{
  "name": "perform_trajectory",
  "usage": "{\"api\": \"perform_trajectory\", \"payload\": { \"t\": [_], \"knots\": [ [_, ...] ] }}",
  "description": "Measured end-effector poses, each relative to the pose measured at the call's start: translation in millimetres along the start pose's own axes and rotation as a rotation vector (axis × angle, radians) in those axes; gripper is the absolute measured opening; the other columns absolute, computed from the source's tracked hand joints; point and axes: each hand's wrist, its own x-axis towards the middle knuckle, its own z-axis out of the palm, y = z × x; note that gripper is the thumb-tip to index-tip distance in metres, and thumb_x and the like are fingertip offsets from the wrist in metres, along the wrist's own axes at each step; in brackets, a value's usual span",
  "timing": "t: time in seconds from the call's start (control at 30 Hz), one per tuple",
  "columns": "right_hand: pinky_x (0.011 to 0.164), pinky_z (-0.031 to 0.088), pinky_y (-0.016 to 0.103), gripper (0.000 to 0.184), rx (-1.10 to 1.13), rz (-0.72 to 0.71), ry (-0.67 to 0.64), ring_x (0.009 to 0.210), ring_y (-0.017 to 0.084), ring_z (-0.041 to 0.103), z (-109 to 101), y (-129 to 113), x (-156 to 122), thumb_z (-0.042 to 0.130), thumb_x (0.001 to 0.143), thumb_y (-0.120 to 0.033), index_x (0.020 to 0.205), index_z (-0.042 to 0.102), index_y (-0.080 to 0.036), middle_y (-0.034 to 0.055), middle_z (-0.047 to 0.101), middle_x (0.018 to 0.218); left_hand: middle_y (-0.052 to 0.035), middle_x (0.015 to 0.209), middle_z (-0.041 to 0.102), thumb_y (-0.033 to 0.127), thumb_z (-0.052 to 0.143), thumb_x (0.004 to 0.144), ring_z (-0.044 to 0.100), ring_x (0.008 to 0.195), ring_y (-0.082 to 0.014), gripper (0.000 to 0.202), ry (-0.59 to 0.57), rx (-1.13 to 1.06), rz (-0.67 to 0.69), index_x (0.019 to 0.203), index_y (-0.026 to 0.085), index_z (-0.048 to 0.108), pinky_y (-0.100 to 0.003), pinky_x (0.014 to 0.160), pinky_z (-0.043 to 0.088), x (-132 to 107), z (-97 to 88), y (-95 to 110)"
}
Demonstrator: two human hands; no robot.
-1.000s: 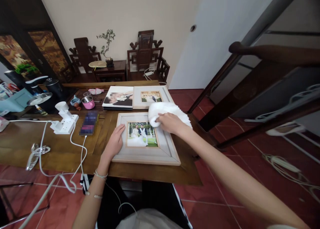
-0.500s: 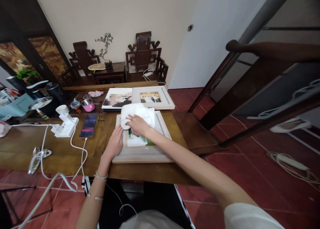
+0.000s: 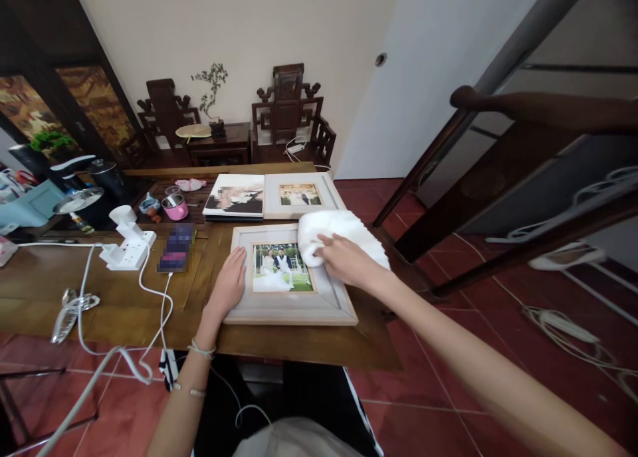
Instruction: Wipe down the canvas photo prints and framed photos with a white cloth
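Right hand (image 3: 343,261) has the white cloth (image 3: 343,223): fingers curled closed on it, bulk just beyond them, over the far right part of the near picture frame (image 3: 294,313). Frame's flat on the surface (image 3: 199,311), long axis left-right. My left hand (image 3: 229,284) is well apart from the cloth, fingers extended on the left border, no grip visible. Versus half a second ago: cloth's shifted right, photo (image 3: 282,269) mostly uncovered.

Seeing fluffy, matt white cloth (image 3: 343,230), right of centre. Reading pale, matt wood round the near photo frame (image 3: 292,315), centre. Getting smooth brown wood, slight sheen, on the table (image 3: 34,291), lower left. Spotting smooth white plastic on the power strip (image 3: 131,252), mid-left.
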Motion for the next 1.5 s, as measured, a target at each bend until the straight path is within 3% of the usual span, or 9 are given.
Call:
{"api": "perform_trajectory", "payload": {
  "t": [0.2,0.33,0.43,0.57,0.77,1.0,1.2,1.37,1.5],
  "knots": [
    [0.102,0.040,0.037,0.039,0.113,-0.082,-0.105,0.126,0.026,0.050,-19.9,-37.1,-66.5,0.041,0.067,0.005,0.082,0.071,-0.014,0.0175,0.064,0.120,-0.0164,0.143,0.047,0.012,0.031,0.092,0.037,0.138,-0.0240,0.046,-0.011,-0.007,0.013,0.135,0.010,0.048,-0.048,0.116,0.029,0.8,0.6,-2.8],
    [0.100,0.042,0.038,0.043,0.212,-0.056,-0.196,0.128,0.027,0.048,-22.3,-40.9,-82.1,0.039,0.067,0.004,0.088,0.071,-0.016,0.0153,0.059,0.130,-0.0167,0.142,0.048,0.009,0.031,0.090,0.037,0.138,-0.0244,0.048,-0.027,-0.011,0.026,0.134,0.009,0.049,-0.048,0.116,0.029,1.6,-0.2,-4.7],
    [0.096,0.046,0.038,0.046,0.189,0.012,-0.091,0.122,0.028,0.054,-7.9,-29.1,-63.9,0.042,0.068,0.000,0.100,0.071,-0.017,0.0149,0.052,0.138,-0.0161,0.142,0.048,0.008,0.031,0.089,0.036,0.138,-0.0240,0.049,-0.033,-0.011,0.033,0.135,0.010,0.049,-0.048,0.116,0.029,1.5,-1.2,-5.4],
    [0.107,0.035,0.043,0.053,0.111,0.063,0.096,0.133,0.028,0.040,15.3,-4.9,-14.0,0.041,0.070,0.001,0.115,0.065,-0.013,0.0146,0.046,0.143,-0.0157,0.142,0.048,0.007,0.032,0.089,0.036,0.138,-0.0239,0.049,-0.031,-0.011,0.038,0.135,0.010,0.049,-0.048,0.116,0.030,0.7,-2.6,-5.4],
    [0.109,0.030,0.051,0.049,0.052,0.079,0.182,0.137,0.032,0.032,27.8,9.2,29.2,0.043,0.073,0.001,0.116,0.064,-0.008,0.0173,0.046,0.143,-0.0180,0.141,0.049,0.007,0.030,0.089,0.037,0.138,-0.0243,0.048,-0.012,-0.012,0.030,0.133,0.007,0.050,-0.048,0.115,0.031,0.3,-2.1,-3.8],
    [0.109,0.032,0.050,0.041,0.031,-0.048,0.068,0.133,0.037,0.038,16.4,-31.1,-31.7,0.047,0.070,0.002,0.103,0.069,-0.005,0.0229,0.051,0.136,-0.0162,0.139,0.052,0.005,0.032,0.087,0.039,0.137,-0.0228,0.048,0.021,-0.031,0.009,0.130,0.008,0.053,-0.046,0.115,0.031,1.4,0.0,-1.9],
    [0.106,0.038,0.041,0.045,0.162,-0.164,-0.107,0.131,0.031,0.044,-10.3,-64.9,-81.0,0.043,0.066,0.005,0.098,0.071,-0.010,0.0188,0.056,0.133,-0.0164,0.138,0.053,0.004,0.033,0.085,0.040,0.136,-0.0231,0.049,0.013,-0.037,0.005,0.129,0.007,0.054,-0.046,0.115,0.031,2.3,-1.9,-0.1],
    [0.106,0.038,0.041,0.057,0.063,-0.118,-0.007,0.133,0.030,0.041,4.3,-56.3,-45.5,0.048,0.062,0.006,0.111,0.067,-0.014,0.0145,0.050,0.140,-0.0138,0.140,0.051,0.008,0.033,0.088,0.039,0.137,-0.0219,0.048,-0.003,-0.044,-0.003,0.131,0.011,0.053,-0.045,0.116,0.030,2.1,-3.8,0.6],
    [0.108,0.027,0.058,0.060,-0.014,-0.002,0.105,0.138,0.039,0.028,17.8,-26.4,12.6,0.045,0.068,0.008,0.124,0.060,-0.011,0.0189,0.034,0.150,-0.0123,0.141,0.051,0.009,0.033,0.089,0.038,0.137,-0.0211,0.048,-0.002,-0.061,-0.002,0.133,0.013,0.052,-0.046,0.116,0.029,0.9,-4.4,0.4]
  ]
}}
